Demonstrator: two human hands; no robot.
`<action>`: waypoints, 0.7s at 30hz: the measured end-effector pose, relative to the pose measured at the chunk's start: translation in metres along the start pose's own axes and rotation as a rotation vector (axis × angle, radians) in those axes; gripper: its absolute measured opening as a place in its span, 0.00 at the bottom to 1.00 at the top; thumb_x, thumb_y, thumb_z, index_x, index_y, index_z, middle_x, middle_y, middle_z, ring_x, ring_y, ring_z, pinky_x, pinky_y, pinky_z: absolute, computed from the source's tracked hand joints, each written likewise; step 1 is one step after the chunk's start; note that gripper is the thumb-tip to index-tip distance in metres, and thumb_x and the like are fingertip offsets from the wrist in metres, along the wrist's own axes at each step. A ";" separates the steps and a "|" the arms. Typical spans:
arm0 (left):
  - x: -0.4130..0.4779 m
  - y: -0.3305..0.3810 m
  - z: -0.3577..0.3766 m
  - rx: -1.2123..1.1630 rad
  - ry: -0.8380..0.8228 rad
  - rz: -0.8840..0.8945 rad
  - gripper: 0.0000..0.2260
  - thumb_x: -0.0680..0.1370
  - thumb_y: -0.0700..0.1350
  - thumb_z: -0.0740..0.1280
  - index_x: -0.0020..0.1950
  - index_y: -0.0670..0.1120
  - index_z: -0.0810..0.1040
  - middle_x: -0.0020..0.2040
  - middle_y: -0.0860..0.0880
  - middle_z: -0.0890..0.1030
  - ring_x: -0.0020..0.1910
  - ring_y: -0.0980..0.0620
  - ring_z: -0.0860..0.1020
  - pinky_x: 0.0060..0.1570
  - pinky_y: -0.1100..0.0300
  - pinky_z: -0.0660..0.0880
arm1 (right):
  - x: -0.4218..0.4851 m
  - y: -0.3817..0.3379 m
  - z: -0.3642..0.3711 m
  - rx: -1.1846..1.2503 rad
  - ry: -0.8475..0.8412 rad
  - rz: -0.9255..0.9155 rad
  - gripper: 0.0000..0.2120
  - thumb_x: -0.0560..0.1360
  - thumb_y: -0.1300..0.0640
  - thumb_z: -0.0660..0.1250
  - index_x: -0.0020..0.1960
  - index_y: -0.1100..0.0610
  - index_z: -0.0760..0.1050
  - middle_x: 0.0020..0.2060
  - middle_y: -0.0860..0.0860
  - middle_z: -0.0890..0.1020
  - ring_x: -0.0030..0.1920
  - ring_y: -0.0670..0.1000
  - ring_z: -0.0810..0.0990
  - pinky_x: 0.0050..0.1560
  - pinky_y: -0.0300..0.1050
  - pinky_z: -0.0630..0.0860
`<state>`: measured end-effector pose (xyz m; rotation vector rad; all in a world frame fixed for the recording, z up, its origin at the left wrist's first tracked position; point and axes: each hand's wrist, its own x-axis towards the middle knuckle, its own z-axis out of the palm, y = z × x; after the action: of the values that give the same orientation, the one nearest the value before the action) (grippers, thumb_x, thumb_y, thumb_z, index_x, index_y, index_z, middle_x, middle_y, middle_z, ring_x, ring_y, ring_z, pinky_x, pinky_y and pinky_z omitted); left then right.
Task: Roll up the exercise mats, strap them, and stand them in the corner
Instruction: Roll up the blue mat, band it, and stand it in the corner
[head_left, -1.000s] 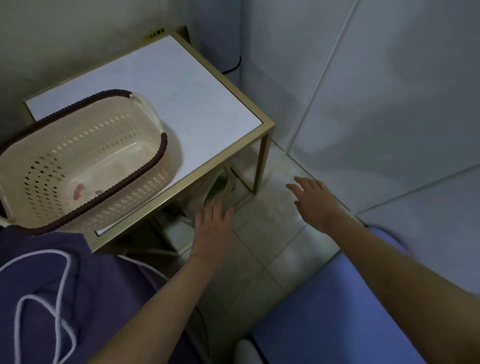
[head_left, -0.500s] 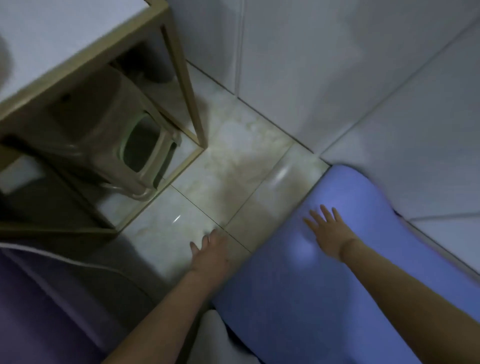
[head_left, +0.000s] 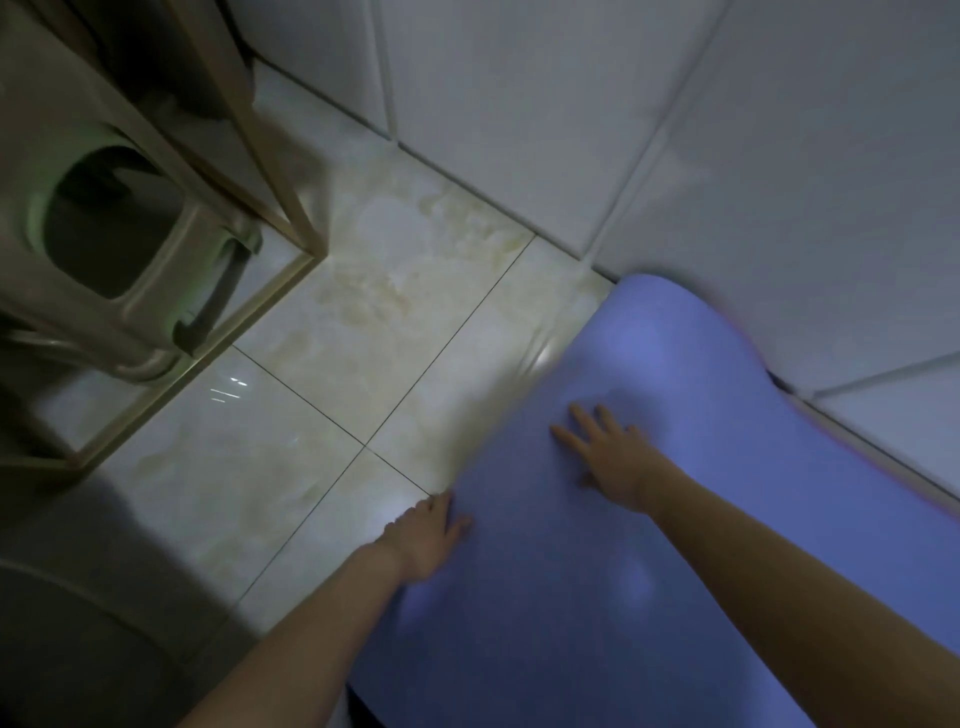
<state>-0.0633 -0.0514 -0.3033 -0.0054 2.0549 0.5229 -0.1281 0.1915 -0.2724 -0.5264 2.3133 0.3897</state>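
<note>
Stool (head_left: 130, 249) far left of the mat, tucked under a table frame (head_left: 270, 171), well clear. Bare floor (head_left: 363, 332) between. My left hand (head_left: 428, 538), fingers together and flat, sits on the mat's (head_left: 597, 597) left edge, gripping nothing. Right hand (head_left: 608, 457), fingers spread, palm down mid-mat, also gripping nothing. Mat's blue, smooth, laid flat, far end curling up vs the wall (head_left: 675, 130). Risk: glossy tile, so I reckon the mat slides instead of rolling if I push flat. Uneven hands = crooked roll, strap won't sit right.
</note>
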 end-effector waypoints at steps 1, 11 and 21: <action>0.004 0.001 0.003 -0.072 -0.003 -0.001 0.28 0.82 0.58 0.50 0.78 0.47 0.48 0.75 0.43 0.59 0.72 0.44 0.61 0.70 0.53 0.58 | 0.002 0.002 0.002 -0.002 0.007 -0.011 0.34 0.81 0.47 0.56 0.77 0.49 0.38 0.77 0.55 0.38 0.76 0.61 0.46 0.68 0.57 0.61; 0.011 -0.008 -0.008 -0.777 -0.102 -0.025 0.37 0.60 0.60 0.74 0.63 0.43 0.74 0.54 0.50 0.83 0.49 0.52 0.83 0.49 0.60 0.78 | 0.014 0.006 0.003 -0.150 0.174 -0.022 0.44 0.75 0.40 0.64 0.77 0.54 0.40 0.76 0.58 0.45 0.71 0.59 0.59 0.67 0.54 0.57; -0.025 0.033 -0.075 -1.008 0.150 0.081 0.33 0.61 0.58 0.78 0.60 0.43 0.75 0.53 0.45 0.81 0.45 0.49 0.82 0.46 0.57 0.78 | -0.019 0.016 -0.012 -0.050 0.295 0.032 0.51 0.35 0.37 0.81 0.50 0.60 0.68 0.51 0.63 0.82 0.39 0.57 0.82 0.39 0.48 0.78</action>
<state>-0.1188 -0.0544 -0.2383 -0.5695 1.7278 1.5861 -0.1304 0.2053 -0.2484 -0.6061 2.6036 0.4083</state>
